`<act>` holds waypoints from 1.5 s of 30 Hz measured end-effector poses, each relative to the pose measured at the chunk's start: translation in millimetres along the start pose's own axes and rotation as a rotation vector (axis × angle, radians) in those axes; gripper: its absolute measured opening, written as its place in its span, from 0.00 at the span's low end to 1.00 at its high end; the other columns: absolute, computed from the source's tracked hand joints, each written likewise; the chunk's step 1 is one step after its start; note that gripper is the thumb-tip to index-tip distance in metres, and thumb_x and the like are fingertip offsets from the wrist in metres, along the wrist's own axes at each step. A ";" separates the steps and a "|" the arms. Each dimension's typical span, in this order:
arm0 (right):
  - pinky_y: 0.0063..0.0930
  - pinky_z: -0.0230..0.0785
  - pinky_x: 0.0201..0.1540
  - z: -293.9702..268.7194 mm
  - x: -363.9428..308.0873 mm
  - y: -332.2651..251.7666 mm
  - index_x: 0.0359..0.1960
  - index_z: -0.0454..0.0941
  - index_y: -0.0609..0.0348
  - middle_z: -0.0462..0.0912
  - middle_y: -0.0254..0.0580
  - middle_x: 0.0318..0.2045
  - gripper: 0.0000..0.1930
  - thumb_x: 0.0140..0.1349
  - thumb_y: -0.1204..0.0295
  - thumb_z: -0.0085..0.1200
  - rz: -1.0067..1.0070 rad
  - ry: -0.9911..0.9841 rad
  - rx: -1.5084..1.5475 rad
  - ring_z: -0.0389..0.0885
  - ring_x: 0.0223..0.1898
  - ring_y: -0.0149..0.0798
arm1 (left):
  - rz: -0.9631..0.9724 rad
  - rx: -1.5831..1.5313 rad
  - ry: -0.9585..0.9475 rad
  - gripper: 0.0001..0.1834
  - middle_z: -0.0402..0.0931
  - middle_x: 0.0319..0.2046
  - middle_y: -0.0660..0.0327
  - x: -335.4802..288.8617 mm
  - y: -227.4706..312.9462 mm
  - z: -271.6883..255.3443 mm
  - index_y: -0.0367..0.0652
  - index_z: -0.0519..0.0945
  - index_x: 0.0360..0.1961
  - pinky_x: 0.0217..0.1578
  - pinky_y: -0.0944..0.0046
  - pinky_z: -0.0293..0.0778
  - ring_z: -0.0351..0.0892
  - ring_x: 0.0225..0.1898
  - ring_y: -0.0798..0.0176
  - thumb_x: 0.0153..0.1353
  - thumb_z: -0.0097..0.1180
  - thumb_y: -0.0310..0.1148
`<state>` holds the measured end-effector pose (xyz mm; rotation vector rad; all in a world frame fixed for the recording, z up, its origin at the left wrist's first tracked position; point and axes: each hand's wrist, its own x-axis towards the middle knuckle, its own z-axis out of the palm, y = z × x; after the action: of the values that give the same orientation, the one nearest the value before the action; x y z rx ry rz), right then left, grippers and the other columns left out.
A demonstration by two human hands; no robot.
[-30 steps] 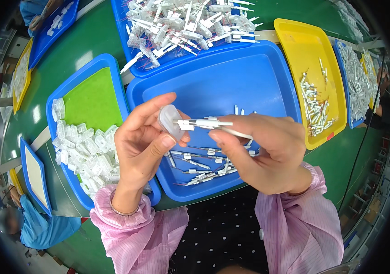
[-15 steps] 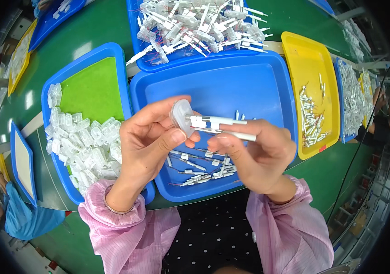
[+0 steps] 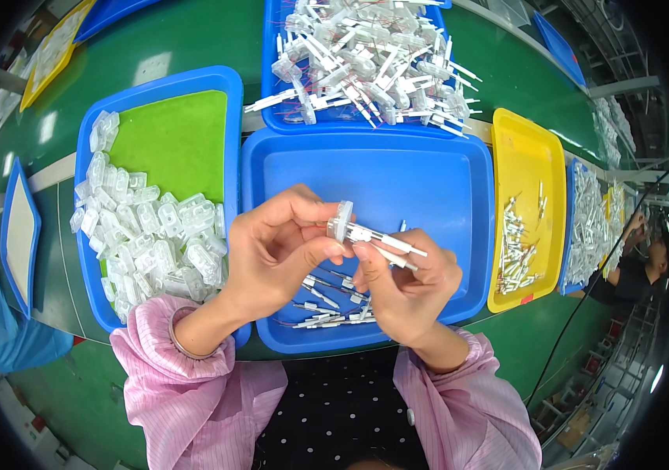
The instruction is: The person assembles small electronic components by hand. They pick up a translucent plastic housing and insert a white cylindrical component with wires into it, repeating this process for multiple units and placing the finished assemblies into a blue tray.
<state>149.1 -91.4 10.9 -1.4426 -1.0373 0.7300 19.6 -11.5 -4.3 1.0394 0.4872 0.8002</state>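
My left hand (image 3: 281,244) is closed on a clear plastic housing (image 3: 341,220), pinched between thumb and fingers. Slim white rods (image 3: 397,244) stick out of the housing toward the right. My right hand (image 3: 410,288) pinches around the rods close to the housing, and its fingertips partly hide them. Both hands are above a blue tray (image 3: 436,176). Loose thin rods with white sleeves (image 3: 325,315) lie in the near part of that tray, partly covered by my hands.
At left, a blue tray with a green liner (image 3: 171,141) holds many clear plastic housings (image 3: 158,251). Behind, another blue tray is heaped with housing-and-rod pieces (image 3: 377,66). A yellow tray (image 3: 526,164) at right carries small white parts (image 3: 516,254). Other people are at both sides.
My right hand has moved left, gripping the rods nearer the housing. The housing has turned more edge-on, and the rods now tilt down to the right. The whole view has shifted slightly.
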 end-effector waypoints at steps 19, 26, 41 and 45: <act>0.14 0.56 0.18 -47.7 179.1 -44.4 0.20 0.74 0.62 0.72 0.30 0.14 0.11 0.51 0.67 0.59 -0.228 -0.110 -0.337 0.64 0.15 0.20 | 0.073 1.875 0.706 0.09 0.75 0.34 0.44 27.9 78.2 -134.6 0.36 0.76 0.33 0.36 0.52 0.71 0.76 0.34 0.46 0.52 0.51 0.29; 0.44 0.68 0.32 -25.7 254.4 -60.9 0.20 0.76 0.67 0.77 0.59 0.21 0.10 0.47 0.69 0.53 -0.099 0.066 -0.870 0.75 0.26 0.58 | -0.252 1.939 1.074 0.13 0.76 0.33 0.45 45.8 94.6 -209.2 0.39 0.76 0.30 0.37 0.49 0.72 0.76 0.38 0.42 0.48 0.54 0.37; 0.37 0.73 0.28 -36.4 30.3 40.3 0.23 0.70 0.68 0.72 0.51 0.27 0.09 0.36 0.83 0.51 -0.281 -0.621 -1.069 0.75 0.31 0.47 | -0.004 0.508 0.228 0.14 0.76 0.27 0.61 30.8 76.8 -64.3 0.33 0.74 0.41 0.24 0.77 0.63 0.69 0.24 0.75 0.60 0.49 0.34; 0.34 0.72 0.29 -35.3 26.7 29.5 0.24 0.69 0.68 0.71 0.50 0.28 0.11 0.33 0.83 0.53 -0.302 -0.548 -0.923 0.73 0.33 0.45 | -0.017 0.224 0.179 0.11 0.77 0.33 0.48 28.6 49.8 -33.1 0.27 0.73 0.39 0.34 0.72 0.74 0.79 0.34 0.62 0.58 0.48 0.26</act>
<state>197.2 -81.1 -9.5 -1.8098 -2.1571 0.4270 -2.8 43.0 26.0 1.1734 0.7510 0.8411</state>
